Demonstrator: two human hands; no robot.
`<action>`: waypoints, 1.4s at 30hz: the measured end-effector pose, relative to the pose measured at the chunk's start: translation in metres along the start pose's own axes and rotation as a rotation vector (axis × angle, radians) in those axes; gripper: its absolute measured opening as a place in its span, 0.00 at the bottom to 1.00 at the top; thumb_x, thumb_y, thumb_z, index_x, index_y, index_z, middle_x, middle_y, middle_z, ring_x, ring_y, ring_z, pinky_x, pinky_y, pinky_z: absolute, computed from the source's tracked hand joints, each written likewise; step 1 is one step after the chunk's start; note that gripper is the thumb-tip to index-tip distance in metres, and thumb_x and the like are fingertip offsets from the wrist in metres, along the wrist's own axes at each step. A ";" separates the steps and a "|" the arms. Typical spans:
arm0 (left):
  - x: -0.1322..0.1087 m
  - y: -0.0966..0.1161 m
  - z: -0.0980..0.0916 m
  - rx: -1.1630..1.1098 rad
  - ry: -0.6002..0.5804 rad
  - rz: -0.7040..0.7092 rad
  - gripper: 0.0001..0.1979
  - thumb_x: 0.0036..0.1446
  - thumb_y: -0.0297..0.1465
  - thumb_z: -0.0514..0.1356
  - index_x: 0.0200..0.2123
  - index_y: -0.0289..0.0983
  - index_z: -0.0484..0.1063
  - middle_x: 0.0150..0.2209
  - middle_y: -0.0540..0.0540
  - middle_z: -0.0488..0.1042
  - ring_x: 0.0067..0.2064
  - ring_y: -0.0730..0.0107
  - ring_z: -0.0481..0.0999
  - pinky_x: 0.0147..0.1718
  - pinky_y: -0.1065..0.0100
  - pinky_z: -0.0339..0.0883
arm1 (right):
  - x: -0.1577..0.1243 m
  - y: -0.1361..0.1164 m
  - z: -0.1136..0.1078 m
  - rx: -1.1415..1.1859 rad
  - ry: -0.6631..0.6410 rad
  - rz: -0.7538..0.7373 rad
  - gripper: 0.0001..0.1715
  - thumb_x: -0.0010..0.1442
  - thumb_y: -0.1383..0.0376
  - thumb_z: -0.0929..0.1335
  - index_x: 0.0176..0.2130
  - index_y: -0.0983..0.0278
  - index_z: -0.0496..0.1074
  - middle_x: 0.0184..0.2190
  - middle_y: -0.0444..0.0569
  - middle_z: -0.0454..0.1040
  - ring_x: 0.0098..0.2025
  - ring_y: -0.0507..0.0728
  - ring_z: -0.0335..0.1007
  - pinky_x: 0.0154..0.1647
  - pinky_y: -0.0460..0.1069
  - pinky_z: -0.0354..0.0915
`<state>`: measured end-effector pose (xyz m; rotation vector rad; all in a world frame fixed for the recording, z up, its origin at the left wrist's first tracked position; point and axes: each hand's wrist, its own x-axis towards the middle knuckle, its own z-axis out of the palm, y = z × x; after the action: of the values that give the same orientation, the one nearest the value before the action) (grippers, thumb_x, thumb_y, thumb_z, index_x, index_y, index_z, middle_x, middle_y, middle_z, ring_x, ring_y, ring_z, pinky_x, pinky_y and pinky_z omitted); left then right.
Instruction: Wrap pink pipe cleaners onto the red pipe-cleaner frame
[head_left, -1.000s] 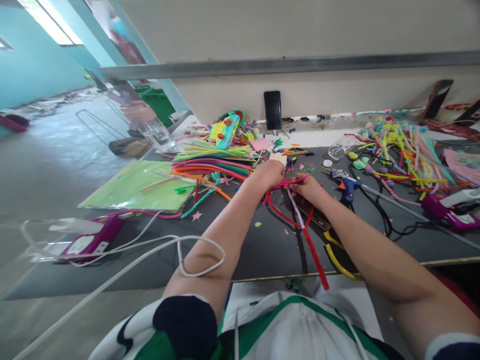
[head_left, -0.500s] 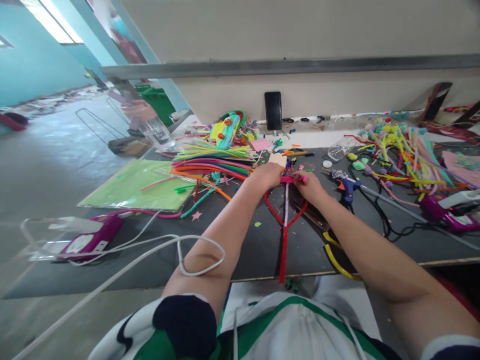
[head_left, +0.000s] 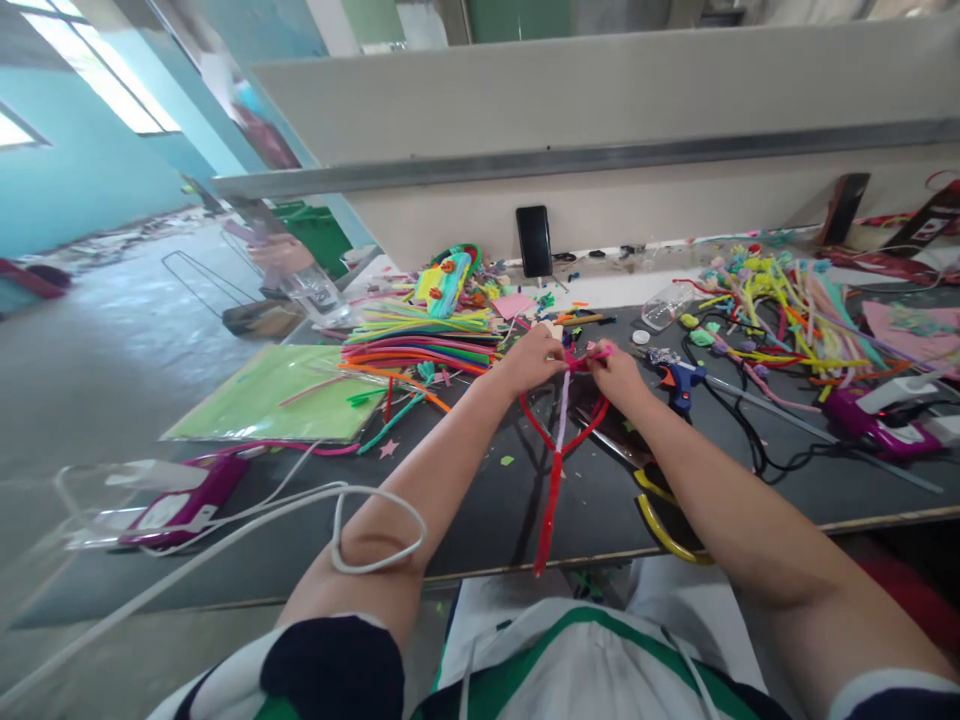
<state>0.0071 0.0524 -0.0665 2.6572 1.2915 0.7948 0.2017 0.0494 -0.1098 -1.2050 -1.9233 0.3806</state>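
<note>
A pipe-cleaner piece [head_left: 550, 510] hangs between my hands: a red stem below, a red loop above it and a lilac strip up the middle. At its top is a bright pink pipe cleaner [head_left: 576, 364]. My left hand [head_left: 536, 357] is closed, its fingertips pinching the left side of this top joint. The right hand [head_left: 616, 376] pinches the pink pipe cleaner from the other side, a short pink end showing above the fingers. Exactly how the strands cross is hidden by the fingers. Yellow-handled scissors [head_left: 664, 530] lie partly under my right forearm.
Bundled pipe cleaners [head_left: 420, 345] and a green sheet pack [head_left: 262, 395] lie left. To the right are a blue glue gun [head_left: 681, 380], its cable and a purple power strip [head_left: 874, 425]. A white cable [head_left: 375, 570] loops over my left forearm. A phone [head_left: 534, 242] leans against the panel.
The view has tilted up and shifted slightly. The red stem's lower end has swung left, so the piece now slants. Both hands still pinch its top, with the pink strand pulled into a different shape.
</note>
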 end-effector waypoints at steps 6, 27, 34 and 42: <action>-0.011 0.002 0.011 -0.103 0.114 -0.202 0.10 0.51 0.37 0.62 0.27 0.35 0.72 0.28 0.48 0.69 0.33 0.70 0.67 0.36 0.68 0.61 | 0.000 0.007 0.004 -0.073 0.035 -0.052 0.06 0.56 0.70 0.62 0.31 0.62 0.67 0.32 0.50 0.74 0.36 0.59 0.70 0.40 0.52 0.65; -0.022 0.002 0.010 0.153 0.041 -0.307 0.09 0.54 0.30 0.55 0.27 0.37 0.75 0.32 0.44 0.73 0.39 0.64 0.72 0.40 0.65 0.65 | -0.001 0.013 0.005 -0.067 0.109 0.024 0.07 0.53 0.70 0.62 0.29 0.62 0.68 0.33 0.53 0.75 0.41 0.62 0.71 0.45 0.58 0.66; -0.029 0.006 0.006 -0.043 0.425 -0.305 0.30 0.49 0.36 0.64 0.56 0.38 0.62 0.56 0.38 0.60 0.57 0.56 0.63 0.49 0.59 0.66 | -0.004 0.002 -0.022 0.012 0.243 -0.169 0.06 0.59 0.68 0.61 0.33 0.62 0.67 0.36 0.52 0.76 0.41 0.59 0.71 0.44 0.55 0.66; -0.021 0.017 0.015 -1.198 0.613 -0.666 0.28 0.57 0.39 0.57 0.59 0.47 0.52 0.54 0.45 0.65 0.45 0.72 0.73 0.43 0.68 0.69 | -0.008 -0.012 -0.051 0.178 0.506 -0.170 0.07 0.63 0.61 0.62 0.35 0.61 0.67 0.39 0.53 0.76 0.43 0.58 0.72 0.45 0.55 0.68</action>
<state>0.0155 0.0279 -0.0828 1.0131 1.0843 1.5941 0.2356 0.0287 -0.0745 -0.9071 -1.5033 0.1332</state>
